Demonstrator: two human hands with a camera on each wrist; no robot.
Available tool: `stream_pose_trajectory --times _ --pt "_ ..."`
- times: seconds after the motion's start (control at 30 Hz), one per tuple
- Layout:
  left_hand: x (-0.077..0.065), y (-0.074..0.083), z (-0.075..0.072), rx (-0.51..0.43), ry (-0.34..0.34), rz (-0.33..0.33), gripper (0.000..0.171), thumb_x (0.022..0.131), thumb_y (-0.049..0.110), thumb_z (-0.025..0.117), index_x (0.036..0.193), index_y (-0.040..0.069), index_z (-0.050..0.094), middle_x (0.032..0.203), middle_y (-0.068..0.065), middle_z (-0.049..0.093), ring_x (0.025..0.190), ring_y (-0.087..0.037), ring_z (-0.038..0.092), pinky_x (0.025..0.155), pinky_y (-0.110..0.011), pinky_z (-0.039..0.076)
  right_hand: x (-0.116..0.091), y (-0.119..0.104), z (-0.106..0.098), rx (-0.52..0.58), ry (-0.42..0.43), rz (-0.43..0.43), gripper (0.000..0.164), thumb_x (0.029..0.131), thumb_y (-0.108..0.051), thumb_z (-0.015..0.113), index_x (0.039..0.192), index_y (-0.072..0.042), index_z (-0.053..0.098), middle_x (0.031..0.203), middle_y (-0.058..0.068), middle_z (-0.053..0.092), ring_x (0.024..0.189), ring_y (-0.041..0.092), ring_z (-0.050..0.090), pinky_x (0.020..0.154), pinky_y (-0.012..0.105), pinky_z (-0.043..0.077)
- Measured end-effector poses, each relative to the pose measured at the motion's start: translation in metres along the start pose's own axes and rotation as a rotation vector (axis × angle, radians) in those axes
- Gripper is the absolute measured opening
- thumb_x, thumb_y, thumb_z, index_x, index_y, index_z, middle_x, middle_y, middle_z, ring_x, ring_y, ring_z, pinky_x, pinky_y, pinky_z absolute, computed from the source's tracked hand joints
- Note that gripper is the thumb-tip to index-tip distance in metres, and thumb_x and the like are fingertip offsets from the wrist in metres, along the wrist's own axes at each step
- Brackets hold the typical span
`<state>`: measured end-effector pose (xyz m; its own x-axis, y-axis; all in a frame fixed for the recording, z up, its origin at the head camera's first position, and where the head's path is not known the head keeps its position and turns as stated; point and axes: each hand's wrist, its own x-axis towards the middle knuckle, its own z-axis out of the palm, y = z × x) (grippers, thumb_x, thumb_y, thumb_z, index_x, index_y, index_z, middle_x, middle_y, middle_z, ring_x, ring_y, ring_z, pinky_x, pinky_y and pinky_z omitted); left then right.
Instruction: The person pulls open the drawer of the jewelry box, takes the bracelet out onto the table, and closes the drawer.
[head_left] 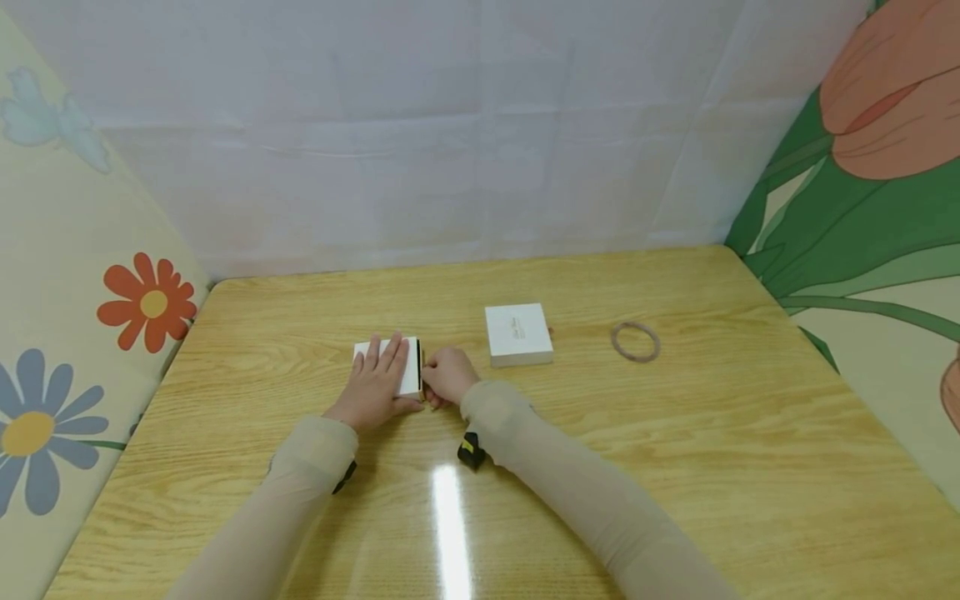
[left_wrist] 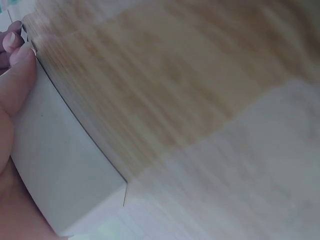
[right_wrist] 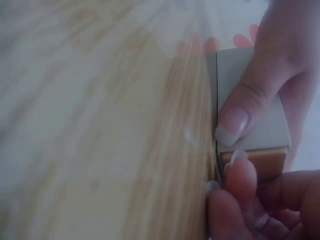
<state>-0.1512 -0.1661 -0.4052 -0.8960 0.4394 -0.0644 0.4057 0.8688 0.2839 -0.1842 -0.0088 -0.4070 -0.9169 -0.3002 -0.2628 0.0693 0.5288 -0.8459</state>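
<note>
A small white drawer box lies on the wooden table under my left hand. The fingers stretch across its top, and the thumb lies along the near side, holding the box. At the box's right end a narrow dark gap shows beside the brown front of its inner drawer. My right hand is there with fingers curled, gripping at that drawer front. Whether it pinches a pull tab is hidden by the fingertips.
A second white box with fine lettering on its lid stands right of my hands, a small reddish bit at its right side. Farther right lies a pinkish-brown bracelet. A pale cloth hangs behind the table.
</note>
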Motion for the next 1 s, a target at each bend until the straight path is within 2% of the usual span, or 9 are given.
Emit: stream_pose_trajectory --times 0.53,0.7,0.83,0.93,1.0 --pt "0.002 0.0041 -0.0024 -0.002 0.002 -0.014 0.092 0.091 0.036 0.068 0.149 -0.014 0.017 0.156 -0.03 0.01 0.141 -0.052 0.003 0.109 -0.067 0.01 -0.0022 -0.0034 -0.0005 -0.014 -0.023 -0.034 0.039 0.096 0.001 0.049 0.057 -0.003 0.054 0.045 0.001 0.049 0.036 0.008 0.048 0.036 0.019 0.04" --pt "0.0051 0.0019 -0.0011 -0.02 0.004 -0.029 0.097 0.089 0.041 0.068 0.149 -0.013 0.016 0.157 -0.029 0.009 0.142 -0.052 0.002 0.11 -0.066 0.008 -0.0021 -0.0033 -0.0026 0.0 -0.028 -0.026 0.037 0.098 0.0 0.049 0.061 -0.001 0.056 0.045 0.001 0.049 0.035 0.008 0.048 0.036 0.019 0.04" --pt "0.007 0.0005 -0.0008 -0.062 -0.004 -0.046 0.098 0.089 0.042 0.069 0.149 -0.013 0.016 0.157 -0.029 0.008 0.142 -0.051 0.0 0.11 -0.066 0.007 -0.0034 -0.0021 -0.0042 0.011 -0.052 -0.009 0.029 0.099 -0.002 0.048 0.076 0.006 0.064 0.048 0.003 0.052 0.038 0.01 0.051 0.037 0.02 0.042" --pt "0.0079 0.0013 -0.0031 -0.086 -0.016 -0.05 0.098 0.087 0.04 0.072 0.148 -0.015 0.017 0.156 -0.03 0.009 0.142 -0.051 -0.002 0.109 -0.067 0.007 -0.0057 -0.0006 -0.0055 0.023 -0.086 0.007 0.022 0.099 -0.001 0.048 0.097 0.01 0.066 0.053 0.006 0.055 0.041 0.011 0.052 0.039 0.021 0.044" --pt "0.0082 0.0029 -0.0056 -0.084 -0.025 -0.045 0.1 0.086 0.039 0.074 0.147 -0.016 0.018 0.155 -0.032 0.009 0.141 -0.051 -0.003 0.109 -0.067 0.007 -0.0078 0.0005 -0.0072 0.02 -0.098 0.007 0.023 0.098 -0.001 0.048 0.111 0.011 0.063 0.054 0.006 0.055 0.042 0.012 0.053 0.041 0.021 0.045"
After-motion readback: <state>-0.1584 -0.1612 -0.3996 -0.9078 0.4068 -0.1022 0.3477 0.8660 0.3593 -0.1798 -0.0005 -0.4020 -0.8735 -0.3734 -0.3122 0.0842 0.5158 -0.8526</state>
